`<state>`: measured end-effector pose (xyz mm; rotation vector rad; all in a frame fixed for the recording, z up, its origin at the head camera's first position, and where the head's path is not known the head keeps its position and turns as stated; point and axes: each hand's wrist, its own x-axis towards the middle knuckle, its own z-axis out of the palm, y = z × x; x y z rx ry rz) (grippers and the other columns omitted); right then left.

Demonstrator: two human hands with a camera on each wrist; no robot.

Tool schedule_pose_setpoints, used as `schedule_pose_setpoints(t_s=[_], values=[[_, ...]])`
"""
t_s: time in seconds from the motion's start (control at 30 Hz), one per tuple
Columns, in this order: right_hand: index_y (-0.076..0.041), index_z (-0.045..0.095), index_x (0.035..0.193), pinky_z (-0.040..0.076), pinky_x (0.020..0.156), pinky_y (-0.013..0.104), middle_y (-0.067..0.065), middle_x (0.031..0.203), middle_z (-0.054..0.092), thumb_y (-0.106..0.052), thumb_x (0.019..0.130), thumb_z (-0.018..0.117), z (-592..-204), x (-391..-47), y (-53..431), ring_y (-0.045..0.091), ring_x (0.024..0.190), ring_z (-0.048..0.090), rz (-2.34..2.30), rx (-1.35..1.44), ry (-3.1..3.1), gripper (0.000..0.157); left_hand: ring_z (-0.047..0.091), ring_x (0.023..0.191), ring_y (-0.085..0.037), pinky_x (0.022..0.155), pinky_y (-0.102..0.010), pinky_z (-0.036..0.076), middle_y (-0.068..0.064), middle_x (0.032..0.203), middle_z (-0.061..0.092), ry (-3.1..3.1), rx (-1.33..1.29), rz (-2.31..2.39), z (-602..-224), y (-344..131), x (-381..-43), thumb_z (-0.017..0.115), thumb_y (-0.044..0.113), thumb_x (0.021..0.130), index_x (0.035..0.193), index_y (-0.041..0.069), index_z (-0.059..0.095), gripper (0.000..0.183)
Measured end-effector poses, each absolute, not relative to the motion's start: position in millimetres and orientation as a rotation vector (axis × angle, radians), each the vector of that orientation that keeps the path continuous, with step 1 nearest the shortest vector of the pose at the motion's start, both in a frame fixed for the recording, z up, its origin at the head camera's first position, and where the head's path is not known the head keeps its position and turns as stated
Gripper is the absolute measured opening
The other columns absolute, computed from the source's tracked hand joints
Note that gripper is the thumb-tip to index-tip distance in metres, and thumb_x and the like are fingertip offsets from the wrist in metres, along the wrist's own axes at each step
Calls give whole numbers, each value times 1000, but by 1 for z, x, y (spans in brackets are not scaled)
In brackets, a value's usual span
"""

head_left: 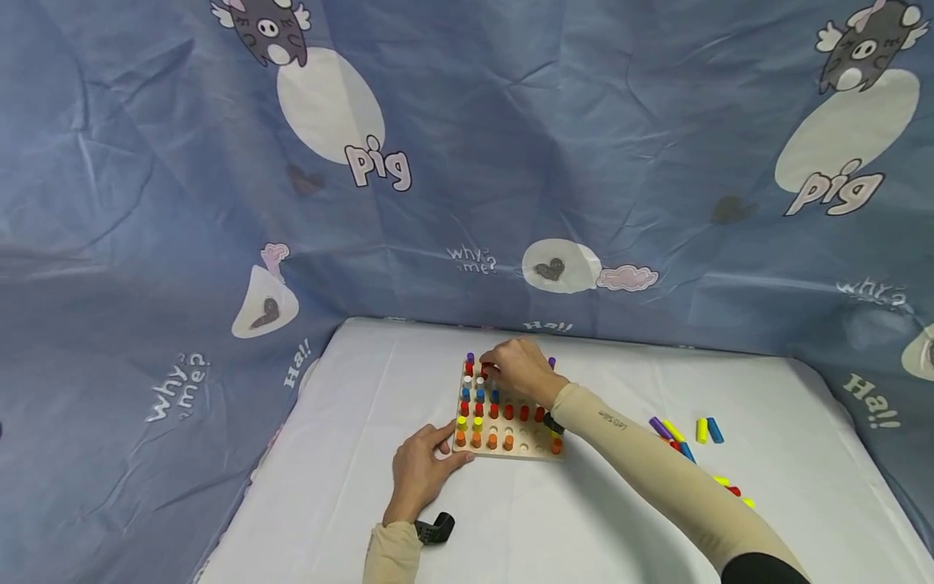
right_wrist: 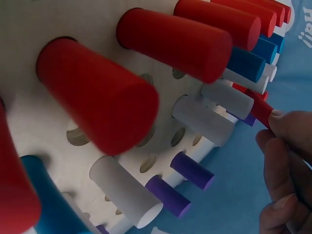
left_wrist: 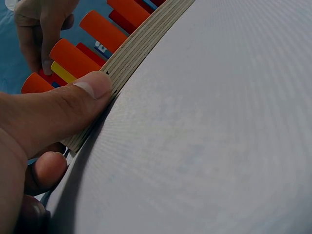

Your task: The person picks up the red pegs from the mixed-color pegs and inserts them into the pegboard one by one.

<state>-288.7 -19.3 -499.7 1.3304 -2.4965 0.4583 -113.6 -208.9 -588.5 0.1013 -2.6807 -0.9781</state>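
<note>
A wooden pegboard (head_left: 514,453) stands on the white table, holding rows of orange, yellow, red, blue, white and purple pegs. At its near left corner is my left hand (head_left: 421,468); its thumb (left_wrist: 92,87) presses the front edge and the fingers bend round the left side, gripping the corner. My right hand (head_left: 520,369) reaches over the board to its far left part. Between its thumb and fingertips it pinches a red peg (right_wrist: 263,109), close beside the white pegs (right_wrist: 226,99) in the right wrist view. The right hand and forearm hide the board's far right part.
Loose pegs lie on the table right of the board: a purple peg (head_left: 660,427), a yellow peg (head_left: 702,430), a blue peg (head_left: 715,430) and several more, some partly behind the right forearm (head_left: 642,458). A blue printed cloth (head_left: 452,203) hangs behind the table.
</note>
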Motion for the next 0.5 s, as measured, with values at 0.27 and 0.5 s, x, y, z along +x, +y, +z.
schedule_pose_setpoints(t_s=[0.27, 0.5], values=[[-14, 84, 104, 49, 55, 26, -1, 93, 81, -12, 97, 77, -502, -294, -23, 6, 62, 61, 484, 1296, -2556, 10, 32, 57, -2, 56, -23, 29, 11, 73, 53, -2674, 104, -960, -590, -209, -114, 94, 47, 76, 132, 19, 77, 65], [-15, 83, 106, 52, 59, 28, -2, 96, 82, -13, 97, 77, -506, -296, -24, 7, 64, 63, 460, 1287, -2598, 11, 33, 57, -2, 56, -22, 29, 10, 73, 53, -2688, 118, -989, -589, -208, -114, 94, 47, 76, 133, 20, 77, 65]])
